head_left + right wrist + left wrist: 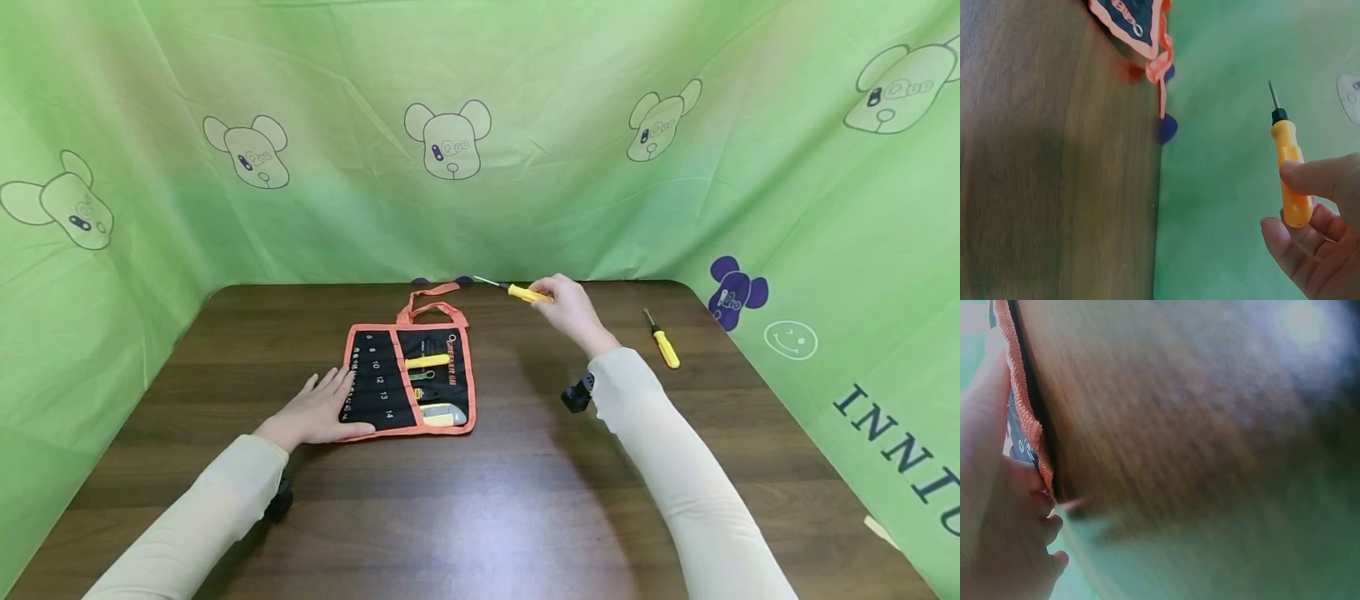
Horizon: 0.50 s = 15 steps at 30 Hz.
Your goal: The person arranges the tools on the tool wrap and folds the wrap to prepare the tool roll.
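Observation:
My right hand (567, 308) holds a yellow-handled screwdriver (528, 294) above the far side of the table, its shaft pointing left. In the right wrist view the thumb presses on the screwdriver's handle (1289, 147), fingers curled behind it. At the left, my left hand (318, 410) rests on the left edge of a black tool pouch (363, 383) with orange trim, fingers straight and spread. Tucked in the pouch's right-hand pocket are a yellow handle (427, 361), a utility knife (442, 414) and other small tools. The left wrist view shows the pouch's orange border (1021, 387) beside the hand.
A second yellow screwdriver (665, 347) lies on the table's right side. Orange ties (438, 307) stretch from the pouch toward the back edge. Green printed cloth (525, 200) hangs behind and along both sides of the brown wooden table (480, 517).

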Tool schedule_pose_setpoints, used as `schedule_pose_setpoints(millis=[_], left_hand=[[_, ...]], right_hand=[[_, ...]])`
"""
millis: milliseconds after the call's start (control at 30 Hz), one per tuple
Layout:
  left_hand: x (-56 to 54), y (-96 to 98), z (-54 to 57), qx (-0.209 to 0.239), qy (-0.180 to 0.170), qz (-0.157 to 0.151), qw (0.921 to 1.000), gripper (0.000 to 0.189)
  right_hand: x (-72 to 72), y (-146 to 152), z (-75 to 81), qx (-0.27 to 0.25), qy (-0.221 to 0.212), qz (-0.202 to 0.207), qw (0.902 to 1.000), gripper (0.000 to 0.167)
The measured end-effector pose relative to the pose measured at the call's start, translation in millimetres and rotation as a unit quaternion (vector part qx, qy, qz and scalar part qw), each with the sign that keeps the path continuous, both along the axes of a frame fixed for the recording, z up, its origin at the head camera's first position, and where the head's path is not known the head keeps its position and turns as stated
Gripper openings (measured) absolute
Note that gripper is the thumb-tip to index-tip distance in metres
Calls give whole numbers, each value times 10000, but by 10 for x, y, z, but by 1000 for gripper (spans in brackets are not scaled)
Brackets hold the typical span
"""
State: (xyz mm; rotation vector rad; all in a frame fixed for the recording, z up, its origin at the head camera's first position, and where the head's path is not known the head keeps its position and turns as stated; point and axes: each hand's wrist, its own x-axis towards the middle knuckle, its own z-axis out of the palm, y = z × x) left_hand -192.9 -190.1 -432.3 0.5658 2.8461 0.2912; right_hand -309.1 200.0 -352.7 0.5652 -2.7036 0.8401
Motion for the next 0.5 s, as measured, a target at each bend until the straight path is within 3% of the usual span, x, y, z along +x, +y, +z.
schedule_pose_setpoints(millis=[233,500], left_hand=[[-4,-3,-8,5,8,6,10000,107],[-13,-7,-26,-23,-15,33,10000,107]], right_hand=[[-3,-198,-49,79,82,207,9997,18],[16,-424,-127,175,-266,357,9989,17]])
